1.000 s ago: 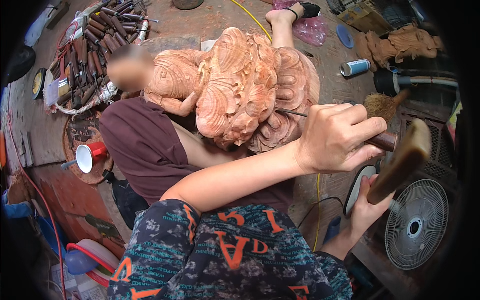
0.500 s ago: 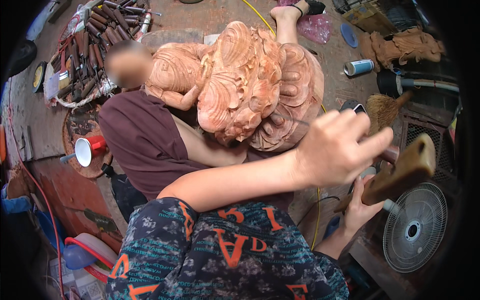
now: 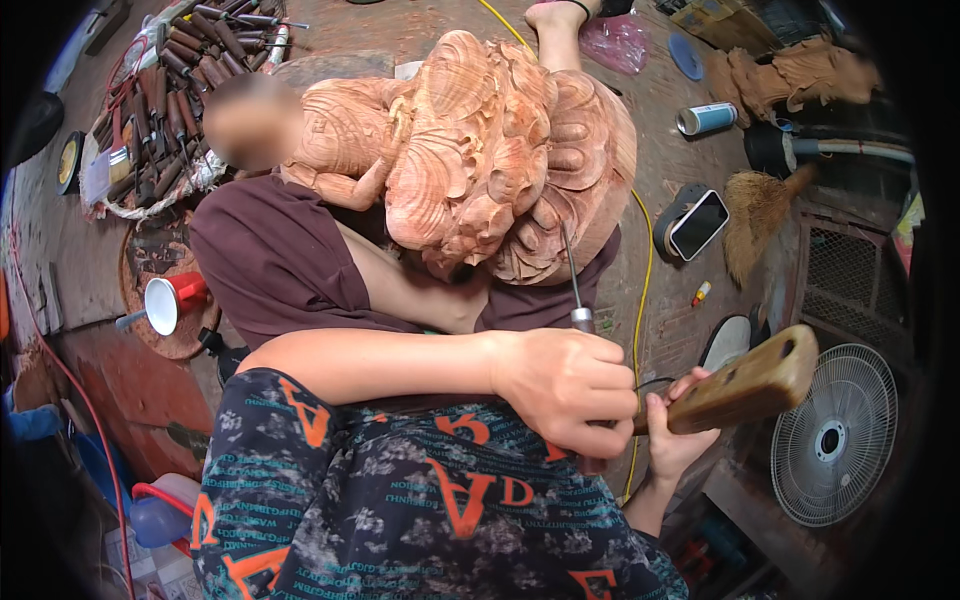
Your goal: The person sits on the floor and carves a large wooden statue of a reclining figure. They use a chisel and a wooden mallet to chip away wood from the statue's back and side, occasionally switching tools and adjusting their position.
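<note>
The carving [image 3: 470,150] lies in the upper middle of the frame, just beyond the bent leg [image 3: 420,280]; the left hand [image 3: 568,390] has its fingers clamped on the chisel [image 3: 582,318], whose blade points up at the petals [image 3: 550,215] of the base; if the tip touches the wood, I cannot tell; the right hand [image 3: 680,430], at the lower right, has its fingers closed around the mallet [image 3: 745,385], apart from the chisel; the step in hand seems to be placing the blade; the next move, I judge, calls for a steady angle and a free handle end.
</note>
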Demonstrator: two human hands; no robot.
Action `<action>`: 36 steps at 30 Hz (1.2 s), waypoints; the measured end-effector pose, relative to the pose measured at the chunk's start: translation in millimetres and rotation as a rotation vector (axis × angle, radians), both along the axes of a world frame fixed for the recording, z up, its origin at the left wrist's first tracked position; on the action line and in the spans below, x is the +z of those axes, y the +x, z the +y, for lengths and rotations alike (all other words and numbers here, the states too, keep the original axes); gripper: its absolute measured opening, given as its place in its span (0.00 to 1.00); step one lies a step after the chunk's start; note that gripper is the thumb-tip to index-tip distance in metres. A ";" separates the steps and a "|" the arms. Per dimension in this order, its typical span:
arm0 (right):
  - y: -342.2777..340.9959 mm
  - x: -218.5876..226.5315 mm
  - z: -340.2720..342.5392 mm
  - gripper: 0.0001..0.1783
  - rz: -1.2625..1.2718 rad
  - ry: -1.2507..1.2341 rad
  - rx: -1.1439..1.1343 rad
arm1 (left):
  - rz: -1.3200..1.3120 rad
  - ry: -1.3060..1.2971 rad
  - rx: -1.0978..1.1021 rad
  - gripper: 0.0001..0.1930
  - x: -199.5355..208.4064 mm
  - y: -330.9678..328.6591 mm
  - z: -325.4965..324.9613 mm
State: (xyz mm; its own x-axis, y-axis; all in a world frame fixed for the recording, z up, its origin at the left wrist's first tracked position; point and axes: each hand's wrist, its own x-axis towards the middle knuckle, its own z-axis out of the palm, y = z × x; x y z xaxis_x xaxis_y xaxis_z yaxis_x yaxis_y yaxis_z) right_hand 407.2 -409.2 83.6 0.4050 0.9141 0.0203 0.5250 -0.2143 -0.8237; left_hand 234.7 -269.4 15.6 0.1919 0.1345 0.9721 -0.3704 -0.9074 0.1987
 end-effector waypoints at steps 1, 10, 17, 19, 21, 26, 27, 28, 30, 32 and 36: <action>0.5 -4.8 -6.7 0.32 -0.065 0.051 0.048 | -0.001 0.009 -0.020 0.08 -3.2 -2.7 0.3; -6.9 15.5 -9.7 0.26 -0.777 0.306 0.479 | 0.119 0.154 -0.138 0.10 -23.0 -29.4 4.1; 0.8 34.3 -9.2 0.22 -1.081 0.403 0.731 | 0.107 0.280 -0.184 0.14 -30.9 -26.5 10.4; 2.5 40.6 -10.9 0.21 -1.187 0.257 0.745 | 0.116 0.269 -0.133 0.14 -34.2 -23.6 7.9; 5.5 41.5 -12.5 0.19 -1.184 0.221 0.739 | 0.119 0.261 -0.087 0.15 -35.5 -20.7 5.5; 23.7 50.7 -12.3 0.20 -1.187 0.343 0.753 | 0.064 0.162 -0.001 0.15 -21.5 -13.6 3.6; 22.5 52.8 -13.3 0.20 -1.163 0.310 0.754 | 0.080 0.153 0.016 0.13 -19.6 -13.7 3.2; 22.8 53.7 -13.5 0.20 -1.138 0.277 0.756 | 0.095 0.143 0.034 0.11 -18.2 -13.4 2.8; 29.0 52.5 -10.1 0.20 -1.103 0.380 0.761 | 0.061 0.124 0.051 0.15 -16.1 -10.6 2.0; 31.2 52.6 -7.4 0.19 -1.229 0.329 0.719 | 0.042 0.102 0.065 0.17 -15.2 -6.8 1.1; 30.4 41.5 -1.9 0.18 -0.938 0.480 0.746 | 0.048 0.071 0.085 0.16 -12.9 -2.9 -1.8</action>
